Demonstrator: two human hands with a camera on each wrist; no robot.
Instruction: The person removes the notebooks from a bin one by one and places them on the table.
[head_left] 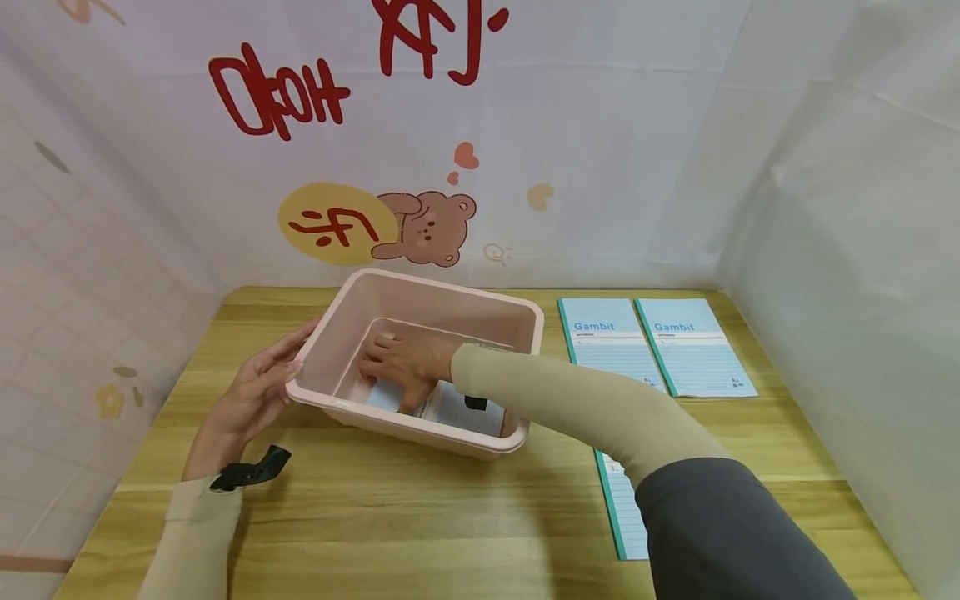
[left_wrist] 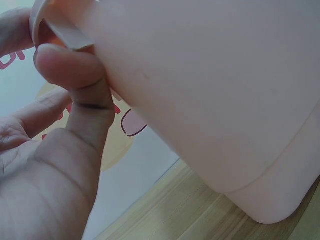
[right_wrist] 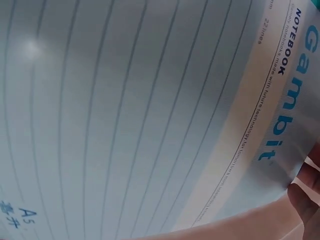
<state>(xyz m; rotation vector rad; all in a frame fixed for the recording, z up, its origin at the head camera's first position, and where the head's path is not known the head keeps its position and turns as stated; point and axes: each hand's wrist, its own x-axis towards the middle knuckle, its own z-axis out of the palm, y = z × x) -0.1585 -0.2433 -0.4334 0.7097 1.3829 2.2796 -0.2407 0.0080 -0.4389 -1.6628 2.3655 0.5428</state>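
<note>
A pale pink plastic basin (head_left: 416, 433) stands on the wooden table, angled slightly. At its left end my left hand (head_left: 258, 387) holds the rim, thumb at the lip and other fingers behind; the left wrist view shows the thumb (left_wrist: 75, 75) against the basin's outer wall (left_wrist: 200, 90). My right hand (head_left: 408, 362) is down inside the basin, over a light blue Gambit notebook (head_left: 461, 410). In the right wrist view the notebook cover (right_wrist: 125, 120) fills most of the picture, and fingertips (right_wrist: 302, 200) meet its edge at the right. My right forearm hides part of the basin.
Two Gambit notebooks with green spines, one (head_left: 611, 337) beside another (head_left: 697, 346), lie at the table's back right. Another notebook (head_left: 622, 508) lies nearer, partly under my right arm. A white printed curtain (head_left: 600, 125) encloses the table (head_left: 390, 533) at the back and sides.
</note>
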